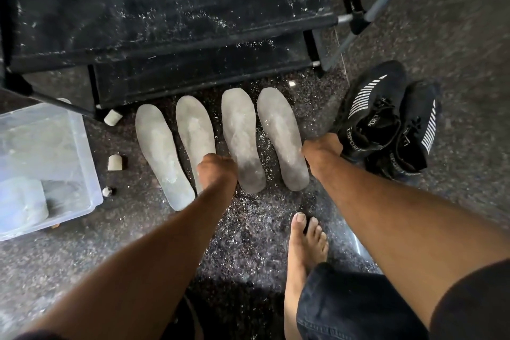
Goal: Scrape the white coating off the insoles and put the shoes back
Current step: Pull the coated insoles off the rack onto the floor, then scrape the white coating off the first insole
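While four grey-white insoles [240,141] lie side by side on the speckled floor [455,36] before the black rack [165,36], left hand [216,171] sits fisted on the second insole; right hand [324,148] grips a black sneaker [369,107] at its heel.

Clear plastic storage bin [91,174] at left on speckled dark stone floor [455,50], black fabric shoe rack [165,22] dusted with white flecks, two pale stubby blocks [113,117] beside bin, bare foot [303,251]
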`<state>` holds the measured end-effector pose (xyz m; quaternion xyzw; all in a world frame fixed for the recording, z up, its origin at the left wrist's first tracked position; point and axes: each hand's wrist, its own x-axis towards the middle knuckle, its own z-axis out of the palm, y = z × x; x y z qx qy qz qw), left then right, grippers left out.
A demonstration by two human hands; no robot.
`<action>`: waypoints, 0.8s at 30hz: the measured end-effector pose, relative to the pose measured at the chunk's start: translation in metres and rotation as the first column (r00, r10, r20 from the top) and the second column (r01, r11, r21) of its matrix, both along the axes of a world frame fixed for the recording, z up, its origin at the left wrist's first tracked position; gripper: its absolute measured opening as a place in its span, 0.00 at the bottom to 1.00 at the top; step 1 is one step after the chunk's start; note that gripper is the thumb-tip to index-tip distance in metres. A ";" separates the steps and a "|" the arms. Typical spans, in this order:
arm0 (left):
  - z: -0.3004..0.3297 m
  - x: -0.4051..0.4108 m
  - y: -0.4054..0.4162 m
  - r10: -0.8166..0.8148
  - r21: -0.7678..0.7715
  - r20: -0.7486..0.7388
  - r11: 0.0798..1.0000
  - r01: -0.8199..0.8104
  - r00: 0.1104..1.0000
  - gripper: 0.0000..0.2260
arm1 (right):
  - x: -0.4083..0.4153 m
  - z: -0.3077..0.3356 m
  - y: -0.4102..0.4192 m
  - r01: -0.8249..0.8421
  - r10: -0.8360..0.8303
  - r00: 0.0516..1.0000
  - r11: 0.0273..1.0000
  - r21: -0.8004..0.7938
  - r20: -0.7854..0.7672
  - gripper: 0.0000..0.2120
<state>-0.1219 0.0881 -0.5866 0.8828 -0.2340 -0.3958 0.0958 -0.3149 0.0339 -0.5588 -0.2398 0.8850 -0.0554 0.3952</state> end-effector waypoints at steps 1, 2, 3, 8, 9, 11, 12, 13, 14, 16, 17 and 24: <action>0.001 0.001 -0.002 -0.013 -0.002 0.006 1.000 0.013 1.000 0.12 | -0.001 -0.002 -0.001 0.005 -0.005 1.000 1.000 0.007 -0.017 0.13; 0.008 0.001 -0.004 -0.026 -0.012 0.013 1.000 0.026 1.000 0.13 | 0.003 0.002 -0.002 0.010 -0.009 1.000 1.000 0.016 -0.028 0.11; 0.009 0.004 -0.007 -0.031 -0.022 0.029 0.999 0.031 0.999 0.14 | 0.007 0.002 -0.004 -0.018 0.017 0.998 1.000 -0.010 -0.058 0.08; 0.032 0.024 -0.027 0.032 -0.042 0.028 0.999 -0.031 0.999 0.17 | 0.031 0.015 -0.014 -0.136 0.142 0.989 0.982 -0.129 0.032 0.05; 0.032 0.029 -0.030 0.037 -0.043 0.026 0.998 -0.036 0.999 0.17 | 0.035 0.021 -0.017 -0.134 0.146 0.987 0.978 -0.161 0.068 0.05; 0.026 0.045 -0.032 0.064 -0.075 0.006 0.995 -0.063 0.998 0.19 | 0.047 0.038 -0.023 -0.131 0.167 0.975 0.966 -0.221 0.149 0.04; 0.021 0.053 -0.031 0.085 -0.091 -0.013 0.992 -0.086 0.996 0.20 | 0.052 0.046 -0.025 -0.129 0.178 0.965 0.960 -0.247 0.190 0.04; 0.016 0.062 -0.031 0.103 -0.106 -0.033 0.989 -0.106 0.994 0.20 | 0.058 0.055 -0.027 -0.130 0.192 0.958 0.953 -0.274 0.212 0.04; 0.028 0.066 -0.030 0.107 -0.120 -0.053 0.986 -0.113 0.993 0.19 | 0.064 0.064 -0.028 -0.116 0.191 0.953 0.947 -0.299 0.235 0.04; 0.068 0.074 -0.025 0.128 -0.162 -0.089 0.977 -0.142 0.988 0.15 | 0.078 0.087 -0.028 -0.100 0.204 0.940 0.932 -0.348 0.273 0.04; 0.094 0.076 -0.019 0.127 -0.183 -0.100 0.973 -0.144 0.987 0.12 | 0.084 0.096 -0.027 -0.109 0.221 0.933 0.926 -0.362 0.284 0.05; 0.170 0.125 0.021 0.128 -0.289 -0.104 0.945 -0.153 0.986 0.16 | 0.141 0.152 -0.014 -0.226 0.357 0.898 0.875 -0.428 0.257 0.06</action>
